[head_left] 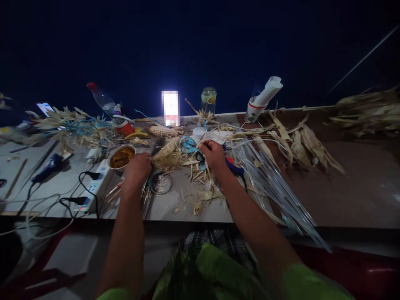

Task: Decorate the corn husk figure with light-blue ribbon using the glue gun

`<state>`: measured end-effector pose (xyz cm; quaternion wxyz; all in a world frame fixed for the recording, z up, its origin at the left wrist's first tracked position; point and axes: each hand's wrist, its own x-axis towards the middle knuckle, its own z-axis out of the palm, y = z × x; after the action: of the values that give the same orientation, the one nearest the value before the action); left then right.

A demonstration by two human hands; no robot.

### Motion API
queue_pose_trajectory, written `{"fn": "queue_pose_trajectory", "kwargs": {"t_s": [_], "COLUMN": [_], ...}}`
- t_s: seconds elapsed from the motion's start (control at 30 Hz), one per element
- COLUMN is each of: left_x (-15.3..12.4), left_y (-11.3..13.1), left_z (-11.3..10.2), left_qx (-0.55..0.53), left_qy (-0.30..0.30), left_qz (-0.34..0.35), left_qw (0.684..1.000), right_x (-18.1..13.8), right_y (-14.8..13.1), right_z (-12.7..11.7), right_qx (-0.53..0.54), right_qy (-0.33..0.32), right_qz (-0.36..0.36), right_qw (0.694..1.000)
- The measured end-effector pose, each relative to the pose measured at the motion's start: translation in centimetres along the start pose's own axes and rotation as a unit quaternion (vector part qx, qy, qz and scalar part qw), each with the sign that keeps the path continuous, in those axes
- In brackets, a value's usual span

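My left hand [139, 167] is closed at the narrow left end of a straw-coloured bundle of dry husk fibres [168, 153], which lies low over the table. A blue ribbon [188, 144] sits at the bundle's right end. Just beyond it, my right hand [213, 155] is closed in a pinch; whatever lies between thumb and finger is too small to make out. Under that hand are loose husk scraps [203, 173] and a small round black object [199, 156], partly covered. A wire ring [161, 183] lies on the table between my hands.
Beside my left wrist stand a bowl of brown paste [122, 157] and a power strip [95, 185] with trailing cords. A glue gun [50, 166] lies further left. Clear rods [278, 187] stick out past the front edge. A glass jar [208, 100] and paper cup [255, 109] stand behind.
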<state>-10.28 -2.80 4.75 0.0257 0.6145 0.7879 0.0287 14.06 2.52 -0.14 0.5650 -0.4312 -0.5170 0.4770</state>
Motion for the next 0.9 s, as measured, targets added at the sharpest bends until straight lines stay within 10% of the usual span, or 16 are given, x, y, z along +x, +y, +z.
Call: {"fn": "queue_pose_trajectory", "kwargs": {"t_s": [0.67,0.9], "left_x": [-0.2,-1.7], "left_y": [1.9,1.6], "left_z": [2.3,1.3], "left_qx": [0.090,0.069], "left_qy": [-0.049,0.041], "left_qz": [-0.044,-0.011], "left_qw": [0.994,0.997], "right_x": [-0.1,0.0], "right_y": [0.0,-0.1], "right_z": [0.1,0.0], "right_qx": [-0.020,-0.020], "right_qy": [0.001,0.000], "right_qz": [0.007,0.008], "right_qw": [1.000,1.000]}}
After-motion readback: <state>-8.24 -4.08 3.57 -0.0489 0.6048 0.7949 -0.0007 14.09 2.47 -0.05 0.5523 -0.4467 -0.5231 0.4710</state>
